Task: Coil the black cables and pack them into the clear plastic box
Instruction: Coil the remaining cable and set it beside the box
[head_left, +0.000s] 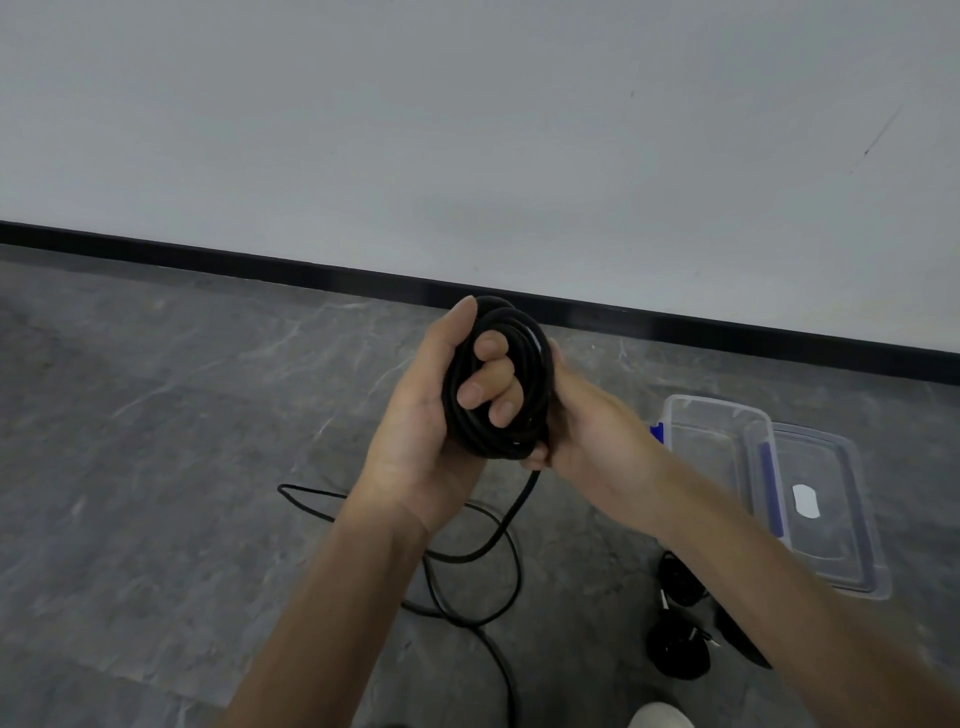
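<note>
A coil of black cable (524, 364) is held upright in front of me above the floor. My left hand (421, 415) grips the coil, its fingers curled through the middle and its thumb up along the left side. My right hand (592, 431) holds the coil's right and lower edge, where the loose cable (498, 535) leaves and drops in loops onto the floor. The clear plastic box (711, 441) stands open on the floor at the right, with nothing visible inside.
The box's clear lid (831, 519) with blue trim lies right of the box. Two coiled black cables with plugs (680, 613) lie on the grey floor under my right forearm. A thin black cable (306, 504) trails left. A white wall with a black skirting board (260, 265) runs behind.
</note>
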